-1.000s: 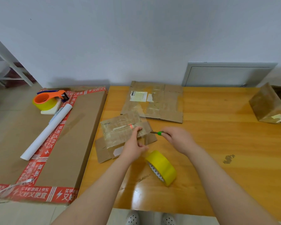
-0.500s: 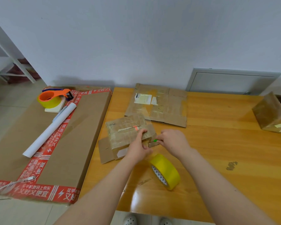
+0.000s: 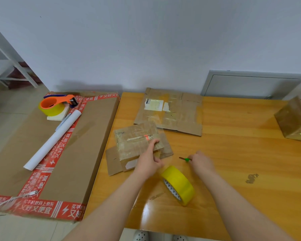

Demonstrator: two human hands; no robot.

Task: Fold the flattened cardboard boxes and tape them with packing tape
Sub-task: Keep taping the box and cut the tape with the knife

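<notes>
White paper roll [image 3: 53, 141] far left, grey wall hatch [image 3: 252, 85] behind the wooden table [image 3: 241, 153], dark stain [image 3: 252, 178] on its top.

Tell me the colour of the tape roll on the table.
The tape roll is yellow; head view.
</notes>
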